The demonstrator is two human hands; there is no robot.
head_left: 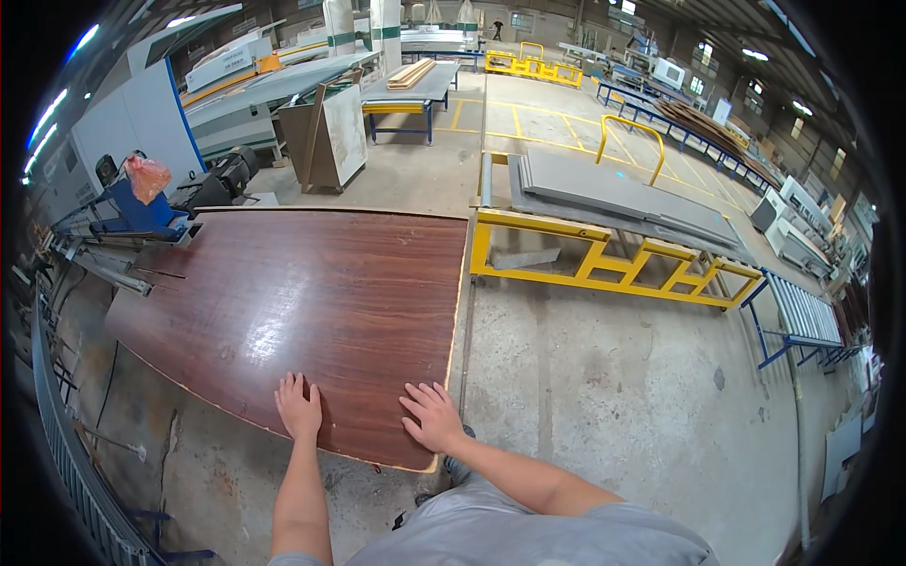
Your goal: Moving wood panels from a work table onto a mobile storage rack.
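Note:
A large reddish-brown wood-grain board (377,283) lies flat in front of me, its pale edges chipped in places. My left hand (299,406) rests on its near edge, palm down with the fingers stretched forward. Over the board's near right corner lies my right hand (433,416), fingers spread and pointing left. Neither hand holds anything. At the far left, the board reaches a machine with a blue part (142,209), where a dark slot shows in its surface. What bears the board from below is hidden.
Right of the board stands a yellow-framed roller cart (604,274) stacked with grey panels (623,193). A roller conveyor (800,307) is farther right. Beyond the board are a metal cabinet (326,137) and a table (411,87) with wooden strips. A grey rail (71,453) curves along the left.

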